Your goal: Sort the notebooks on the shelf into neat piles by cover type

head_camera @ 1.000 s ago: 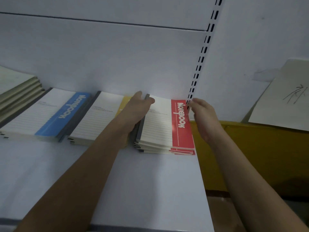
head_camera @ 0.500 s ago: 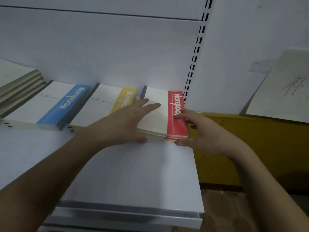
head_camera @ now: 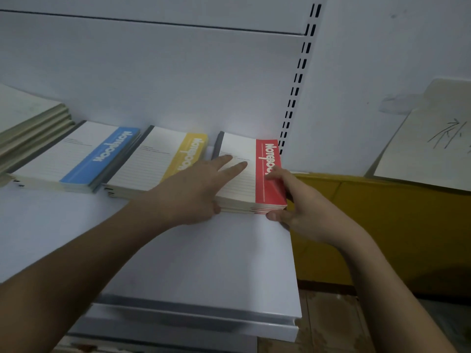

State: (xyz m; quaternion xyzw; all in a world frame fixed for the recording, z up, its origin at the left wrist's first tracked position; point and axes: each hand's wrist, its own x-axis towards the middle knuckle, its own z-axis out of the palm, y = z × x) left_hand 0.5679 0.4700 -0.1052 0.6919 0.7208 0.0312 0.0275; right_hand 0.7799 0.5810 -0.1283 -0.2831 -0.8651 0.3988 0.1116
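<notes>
Head view: one wide-angle frame looking down at a white shelf (head_camera: 204,263) and both hands.
Left hand (head_camera: 193,192): fingers (head_camera: 229,164) straight and spread, lying flat on the top cover of the red-band pile (head_camera: 251,174); thumb at the pile's near edge. Nothing is clasped; the hand presses.
Right hand (head_camera: 298,205): fingers curled round the pile's right side; one fingertip rests on the red band, thumb (head_camera: 274,215) against the near right corner. The stack is pinched between them.
Red-band pile: directly under the left fingers and between the two hands, at the shelf's right end, just beside the slotted upright (head_camera: 297,80). Edges appear nearly flush.
Yellow-band pile (head_camera: 163,164): immediately left of the left hand, partly covered by its wrist.
Blue-band pile (head_camera: 76,159): further left of the left fingers, touching or nearly touching the yellow pile; cannot tell which.
Plain-cover pile (head_camera: 28,123): far left, well apart from both hands, cut off by the frame edge.
Progress (judgement): four piles already separated by cover type; task appears nearly complete.
Remaining (judgement): final squaring of the red-band pile; possibly spacing the other piles.
</notes>
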